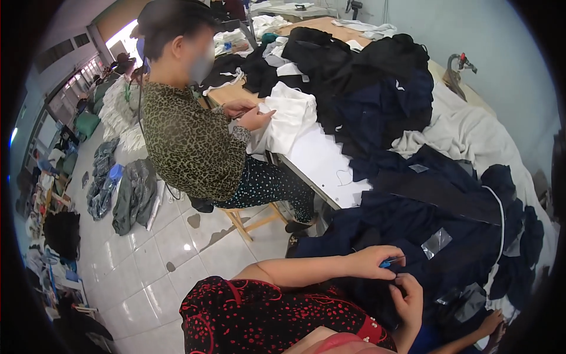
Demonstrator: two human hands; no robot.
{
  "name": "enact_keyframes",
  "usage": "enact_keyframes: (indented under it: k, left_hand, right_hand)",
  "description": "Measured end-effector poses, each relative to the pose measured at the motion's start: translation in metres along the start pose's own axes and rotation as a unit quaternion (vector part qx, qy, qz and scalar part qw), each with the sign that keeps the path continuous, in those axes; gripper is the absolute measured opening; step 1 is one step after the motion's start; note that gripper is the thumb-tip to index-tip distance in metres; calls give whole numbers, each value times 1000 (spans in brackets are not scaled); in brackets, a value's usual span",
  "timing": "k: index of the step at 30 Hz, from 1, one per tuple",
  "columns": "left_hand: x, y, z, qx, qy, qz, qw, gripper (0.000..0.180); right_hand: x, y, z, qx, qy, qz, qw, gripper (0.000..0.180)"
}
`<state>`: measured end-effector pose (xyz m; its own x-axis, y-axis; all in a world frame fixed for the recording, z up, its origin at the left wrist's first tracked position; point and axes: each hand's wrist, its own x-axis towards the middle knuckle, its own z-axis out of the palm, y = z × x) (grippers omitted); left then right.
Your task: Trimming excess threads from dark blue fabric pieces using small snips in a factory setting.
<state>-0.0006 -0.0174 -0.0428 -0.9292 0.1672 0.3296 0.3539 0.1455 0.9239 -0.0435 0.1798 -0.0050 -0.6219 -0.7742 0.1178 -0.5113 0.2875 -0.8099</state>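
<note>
My left hand (375, 262) is closed around small blue-handled thread snips (387, 263), their tip pointing right. Just below and to the right, my right hand (409, 298) is curled with its fingers pressed together at the navy fabric (377, 224). Its fingertips nearly meet the left hand's; what exactly they pinch is too dark to make out. Both hands are over the near edge of a pile of navy garments. A small clear plastic piece (436, 243) lies on the cloth to the right of my hands.
On my left a seated co-worker (188, 135) handles white cloth (289, 118) at a white tabletop (330, 168). Another person's hand (492, 323) reaches in at lower right. Black garments (383, 71) are heaped beyond, with a white cord (501, 236) and a wooden stool (247, 221) nearby.
</note>
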Motion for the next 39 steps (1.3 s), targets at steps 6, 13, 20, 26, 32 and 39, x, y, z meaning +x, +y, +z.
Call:
enact_keyframes:
  k: [6,13,20,26,32,39]
  left_hand:
    - [-1,6,3,-317,-183,-194,910,45]
    - [5,-5,-8,-89,-47,-8,995,21]
    - [13,18,-20,-281,-20,-233,931,12]
    - [9,25,0,2,-75,9,997,29]
    - [15,6,-2,-55,6,-88,995,10]
    - [18,14,-15,-235,-124,-209,941,29]
  right_hand:
    - [-14,-21,-9,23,0,-2,1000,11]
    - [6,-10,-13,53,39,35,997,11]
    - [-1,2,-16,329,-2,202,922,8]
    - [-13,4,-3,312,2,201,928,8]
    - [-12,4,-10,273,-14,211,939,8]
    - [4,7,-10,325,-36,200,924,10]
